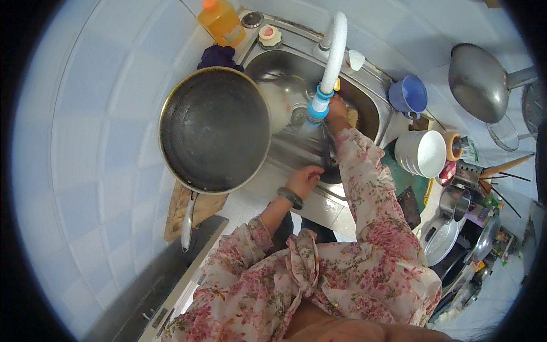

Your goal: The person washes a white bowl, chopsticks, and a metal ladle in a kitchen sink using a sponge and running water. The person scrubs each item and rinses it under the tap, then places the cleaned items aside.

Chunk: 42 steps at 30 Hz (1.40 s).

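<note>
My right hand (337,107) reaches into the steel sink (295,147) behind the faucet's blue-ringed outlet (319,105). A tan scouring sponge (352,116) lies close beside it; what the fingers touch is hidden. Over the sink's front rim, my left hand (304,181) has its fingers curled, and I cannot tell whether it holds anything. Near its fingertips is a long dark object (326,147) in the basin. A pale rounded item (275,107), possibly a lid or bowl, sits there too, partly covered by a large dark frying pan (215,130) at the left.
Below the pan stands a wooden board (174,213). An orange bottle (222,23) is at the back left corner. Along the right counter are a blue mug (408,94), stacked white bowls (421,154), a utensil holder (466,174) and a saucepan (455,203). A wok (480,83) hangs above.
</note>
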Motion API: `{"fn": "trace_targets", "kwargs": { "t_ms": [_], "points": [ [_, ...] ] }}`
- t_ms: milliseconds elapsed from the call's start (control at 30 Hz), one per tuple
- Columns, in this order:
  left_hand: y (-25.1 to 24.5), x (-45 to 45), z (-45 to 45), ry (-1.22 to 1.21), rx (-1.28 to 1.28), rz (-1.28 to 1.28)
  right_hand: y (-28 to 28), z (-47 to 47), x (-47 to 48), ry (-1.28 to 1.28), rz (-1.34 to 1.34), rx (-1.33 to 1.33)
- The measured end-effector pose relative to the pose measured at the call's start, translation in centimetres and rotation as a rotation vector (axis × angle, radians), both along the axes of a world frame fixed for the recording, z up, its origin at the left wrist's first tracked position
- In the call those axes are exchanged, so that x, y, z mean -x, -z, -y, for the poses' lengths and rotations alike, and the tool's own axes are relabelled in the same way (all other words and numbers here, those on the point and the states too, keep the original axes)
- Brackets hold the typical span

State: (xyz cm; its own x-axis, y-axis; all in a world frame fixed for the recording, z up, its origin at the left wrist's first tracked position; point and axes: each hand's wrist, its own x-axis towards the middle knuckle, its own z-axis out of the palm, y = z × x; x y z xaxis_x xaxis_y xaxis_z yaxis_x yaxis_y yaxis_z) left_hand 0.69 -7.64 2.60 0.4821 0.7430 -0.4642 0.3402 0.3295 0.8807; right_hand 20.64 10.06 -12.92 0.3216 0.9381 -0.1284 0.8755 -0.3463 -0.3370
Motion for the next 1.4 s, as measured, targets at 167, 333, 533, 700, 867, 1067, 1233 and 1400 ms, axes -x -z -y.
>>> {"fn": "trace_targets", "kwargs": {
  "t_ms": [167,333,533,700,867,1067,1233,1400],
  "points": [
    [0.2,0.1,-0.1,0.024,-0.002,-0.012,1.5,0.5,0.1,-0.125,0.133,0.068],
    [0.5,0.1,-0.5,0.015,-0.025,0.009,-2.2,3.4,-1.4,-0.294,0.167,0.250],
    [0.3,-0.2,-0.5,0.089,-0.065,-0.089,-7.7,5.3,-2.7,-0.315,0.172,0.288],
    [-0.1,-0.5,-0.3,0.063,-0.095,-0.045,-8.6,10.2,0.1,-0.308,0.156,0.240],
    [-0.5,-0.4,0.1,0.084,-0.119,-0.051,-7.0,13.0,4.3,-0.479,-0.060,0.236],
    [0.1,-0.5,0.7,0.098,-0.145,-0.089,-5.2,10.0,2.7,-0.239,-0.024,-0.100],
    [1.1,-0.3,0.9,0.081,-0.187,-0.094,-5.5,8.2,1.8,-0.253,-0.222,0.389],
    [1.1,-0.8,-0.1,-0.040,0.008,0.002,-9.9,9.0,1.9,-0.210,-0.562,0.421]
  ]
}}
